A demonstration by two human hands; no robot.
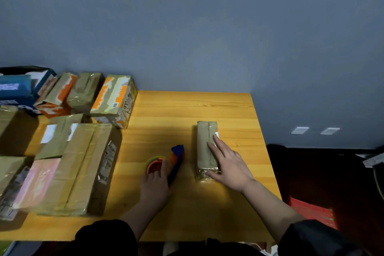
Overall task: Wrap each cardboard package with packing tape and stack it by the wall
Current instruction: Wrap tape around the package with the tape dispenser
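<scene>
Wooden worktop (187, 114) carries it all: the left hand (154, 185) grasps the tape dispenser (166, 162), likely readying tape, the right hand (226, 164) lies flat steadying the small package (204, 143), and beyond the left hand other boxes (83, 97) sit by the wall (187, 27).

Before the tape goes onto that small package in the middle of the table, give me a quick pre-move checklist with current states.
1. Small package steadied: ok, the right hand lies flat on it, fingers straight.
2. Tape dispenser in hand: ok, the left hand grips it at the roll, resting on the table.
3. Room to work around the package: ok, bare tabletop on all sides.
4. Tape end free and ready to pull: cannot tell, the hand and blur hide it.
5. Package already partly wrapped: cannot tell; its near end looks glossy, the rest matte.
6. Stacking spot by the wall: ok, open table behind the package, beside the orange-and-white box.
</scene>
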